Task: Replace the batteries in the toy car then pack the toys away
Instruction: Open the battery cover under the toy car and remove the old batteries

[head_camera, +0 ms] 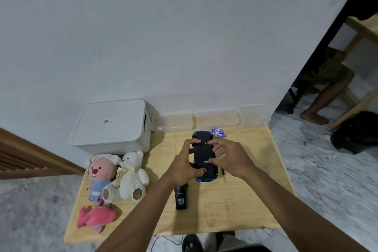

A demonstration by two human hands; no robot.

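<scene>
- Head view is showing the car (203, 154) lying belly-up on the wooden surface (245, 200), its black underside facing the camera and its long axis running straight away from the person, toward the wall.
- Left hand (185, 166) is gripping the car's left flank: thumb pressing on the underside near the near end, a finger hooking over the far left corner. That grip is clenched on the car.
- Right hand (229, 156) is reaching in from the car's right; its fingertips (211, 143) are resting on the underside and right edge, part curled. Whether this grip is truly pinching the car or only steadying it, I cannot tell.
- Both hands are bracketing the car, so it is lying between the grips, touching each; neither hand is nearer than the other.
- Judging by the pose, the battery cover is likely sitting on the underside between the two thumbs, and the coming move is turning on that spot.
- Batteries (218, 132) are lying just beyond the car's far right corner, closer to the right hand.
- Screwdriver (224, 175) is lying just right of the car's near end, under the right wrist.
- Remote (181, 198) is lying nearer the person than the car, under the left wrist.
- Plush toys (122, 178) are sitting well left of the car, with the white box (110, 125) beyond them, lid closed.
</scene>
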